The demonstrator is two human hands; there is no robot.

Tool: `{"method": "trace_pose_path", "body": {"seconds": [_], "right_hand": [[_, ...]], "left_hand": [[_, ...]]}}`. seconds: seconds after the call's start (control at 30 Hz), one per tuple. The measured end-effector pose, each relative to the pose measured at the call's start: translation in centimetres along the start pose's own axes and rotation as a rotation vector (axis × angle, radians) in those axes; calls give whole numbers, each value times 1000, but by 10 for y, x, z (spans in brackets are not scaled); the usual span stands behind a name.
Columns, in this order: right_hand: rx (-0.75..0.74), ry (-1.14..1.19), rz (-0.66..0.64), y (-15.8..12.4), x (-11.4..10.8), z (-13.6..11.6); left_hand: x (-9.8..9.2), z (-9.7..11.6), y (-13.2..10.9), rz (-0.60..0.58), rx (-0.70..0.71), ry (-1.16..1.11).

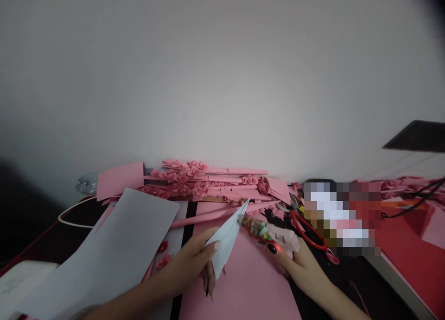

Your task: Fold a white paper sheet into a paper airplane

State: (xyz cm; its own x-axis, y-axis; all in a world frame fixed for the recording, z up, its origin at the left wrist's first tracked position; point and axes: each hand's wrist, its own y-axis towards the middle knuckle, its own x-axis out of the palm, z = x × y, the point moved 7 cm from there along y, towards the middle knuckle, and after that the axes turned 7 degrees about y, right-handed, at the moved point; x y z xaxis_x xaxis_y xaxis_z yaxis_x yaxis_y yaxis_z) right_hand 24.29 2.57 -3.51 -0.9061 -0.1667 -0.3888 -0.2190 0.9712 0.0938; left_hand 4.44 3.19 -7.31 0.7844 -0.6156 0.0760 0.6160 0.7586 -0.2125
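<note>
A folded white paper wedge [225, 240] is gripped by the left hand [186, 266], its long axis slanting, tip pointing up and right. A glue gun [278, 236] is gripped by the right hand [301, 269], its nozzle pointing left, just beside the wedge.

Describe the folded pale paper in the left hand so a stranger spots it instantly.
Start at the pink paper sheet lying on the dark desk. Just above it, the person's left hand pinches the folded pale paper. Unlike the big flat pale sheet beside it, this one is narrow and tapers to a sharp point.

Left hand [186, 269] and right hand [302, 269], both curled
</note>
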Motion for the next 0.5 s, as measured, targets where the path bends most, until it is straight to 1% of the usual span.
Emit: {"method": "trace_pose_path", "body": {"seconds": [0.07,0.1,0.13,0.23,0.3,0.4,0.5], "right_hand": [[5,4,89,0,-8,3],[1,12,110,-1,-11,4],[-6,23,103,-1,-10,4],[-29,47,-30,-5,0,-2],[-46,46,-81,-7,5,-7],[-39,61,-70,-7,6,-7],[8,112,-26,-4,4,3]], "left_hand": [[0,0,0,-9,5,-17],[-1,0,0,-12,8,-31],[-1,0,0,-14,10,-49],[-2,-1,2,-11,5,-110],[-2,-1,2,-16,9,-152],[0,-1,1,-48,12,-211],[0,0,-1,-74,21,-256]]}}
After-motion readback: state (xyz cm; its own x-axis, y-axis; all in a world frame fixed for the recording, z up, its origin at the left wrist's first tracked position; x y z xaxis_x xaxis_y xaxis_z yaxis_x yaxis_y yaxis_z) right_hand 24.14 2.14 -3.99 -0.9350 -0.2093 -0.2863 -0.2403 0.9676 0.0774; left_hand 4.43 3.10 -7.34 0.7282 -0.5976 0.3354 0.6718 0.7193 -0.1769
